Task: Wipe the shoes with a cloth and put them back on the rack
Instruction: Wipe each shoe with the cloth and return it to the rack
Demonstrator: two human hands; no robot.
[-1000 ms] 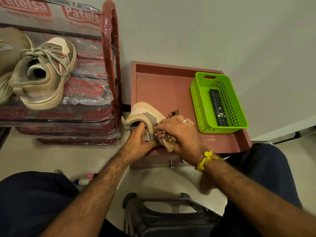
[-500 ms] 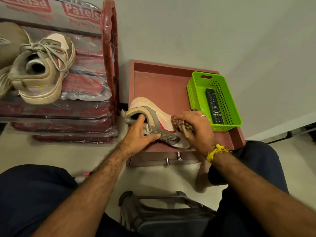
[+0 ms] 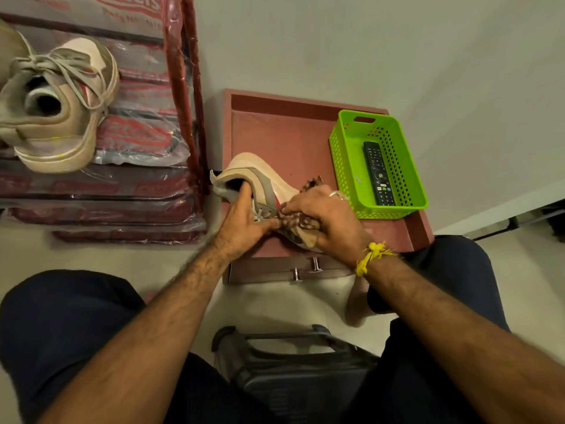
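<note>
The left hand [image 3: 244, 221] grips the beige shoe [image 3: 256, 179] at its heel opening, thumb inside. The right hand [image 3: 324, 218] clutches a checked cloth [image 3: 301, 221], pressed against the shoe's laces.

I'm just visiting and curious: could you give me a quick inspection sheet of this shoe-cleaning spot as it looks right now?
Surface: low reddish table with drawer handles, against a pale wall.
Job's things: beige shoe held over the table; checked cloth pressed on it; second shoe on the plastic-wrapped rack.
Clutter: green basket holding a remote.
Hands: left hand grips the shoe's heel opening; right hand clutches the cloth.
Cables: nothing seen.
Surroundings: dark stool below.
</note>
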